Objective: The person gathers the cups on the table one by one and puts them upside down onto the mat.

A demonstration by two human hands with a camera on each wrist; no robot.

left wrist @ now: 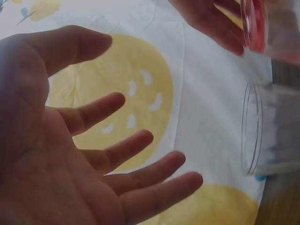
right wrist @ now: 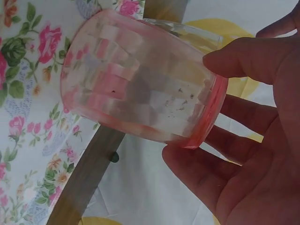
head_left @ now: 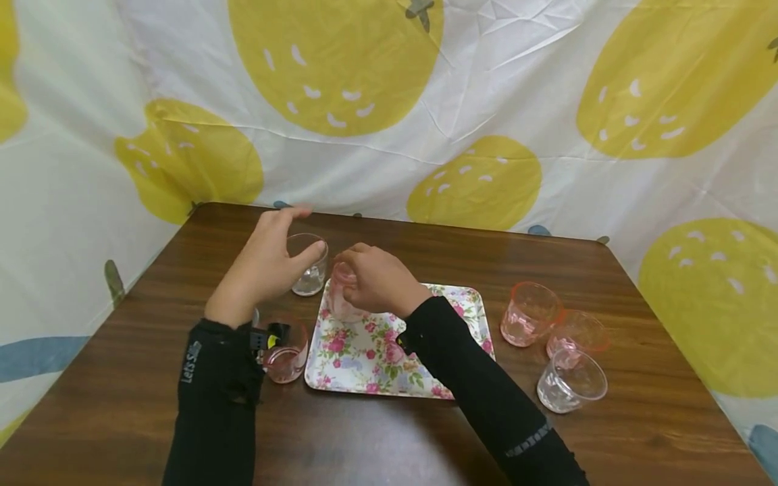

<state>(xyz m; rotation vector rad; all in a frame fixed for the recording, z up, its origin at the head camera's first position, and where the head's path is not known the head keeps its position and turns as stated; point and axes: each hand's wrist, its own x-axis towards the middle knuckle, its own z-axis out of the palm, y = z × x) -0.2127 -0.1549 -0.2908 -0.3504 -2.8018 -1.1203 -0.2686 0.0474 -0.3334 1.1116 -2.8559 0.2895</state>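
At the left part of the flowered tray (head_left: 352, 370), my right hand (head_left: 384, 280) grips a pink cup (right wrist: 136, 84) by its rim. Thumb and fingers lie on either side of that rim in the right wrist view. The cup's base overlaps the tray there. My left hand (head_left: 264, 270) is spread with nothing in it, beside and partly in front of a clear cup (head_left: 308, 282) behind the tray's left corner. In the left wrist view the palm (left wrist: 70, 173) faces up with fingers apart, and the clear cup (left wrist: 276, 131) stands away from the fingertips.
Another pink cup (head_left: 283, 366) stands by the tray's left edge, partly behind my left wrist. Right of the tray are two pink cups (head_left: 527, 317) and a clear cup (head_left: 565, 391), close together. A patterned cloth (head_left: 340, 169) hangs behind the wooden table (head_left: 365, 445).
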